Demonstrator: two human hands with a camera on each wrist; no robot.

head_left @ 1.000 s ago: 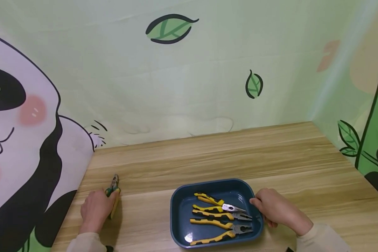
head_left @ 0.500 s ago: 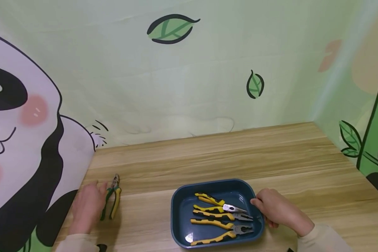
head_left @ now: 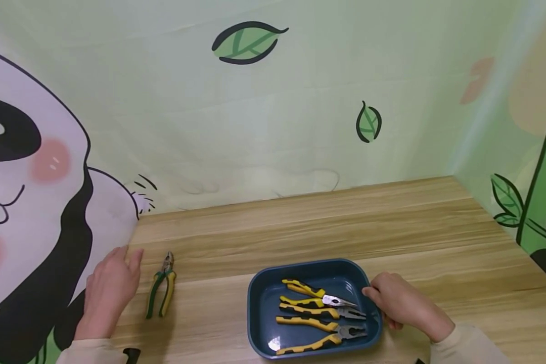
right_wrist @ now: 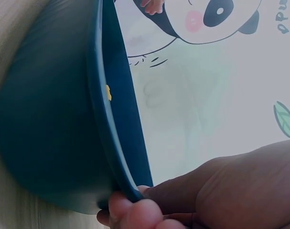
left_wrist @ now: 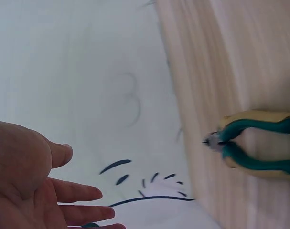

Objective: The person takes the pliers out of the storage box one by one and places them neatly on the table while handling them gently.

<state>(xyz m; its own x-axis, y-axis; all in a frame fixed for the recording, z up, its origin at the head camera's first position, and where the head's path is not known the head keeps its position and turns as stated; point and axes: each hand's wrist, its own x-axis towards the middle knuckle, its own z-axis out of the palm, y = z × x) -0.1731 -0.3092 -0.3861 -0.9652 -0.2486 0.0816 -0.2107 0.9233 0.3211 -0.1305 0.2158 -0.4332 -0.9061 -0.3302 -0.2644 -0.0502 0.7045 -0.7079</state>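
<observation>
A pair of pliers [head_left: 164, 288] with green-and-yellow handles lies on the table at the left, its head pointing away from me. To the left of it, apart from it, my left hand [head_left: 111, 288] is raised with extended fingers and holds nothing. The left wrist view shows that empty palm [left_wrist: 20, 176] and the pliers [left_wrist: 254, 143] across from it. My right hand [head_left: 402, 298] pinches the right rim of a blue plastic tray [head_left: 252, 308], thumb on the inner side and fingers outside. Inside the tray lie long-nose pliers [head_left: 336, 301] and wider-headed pliers [head_left: 350, 331] with yellow-and-black handles.
The wood-grain table [head_left: 300, 222] meets a pale green printed backdrop [head_left: 177, 126] at its far edge. A panda print [head_left: 27, 212] covers the left side, close beside my left hand. Bare table lies between the loose pliers and the tray.
My left hand has let go of the green-and-yellow pliers and moved left and up, its fingers spreading. The pliers stay on the table. My right hand and the tray hold still.
</observation>
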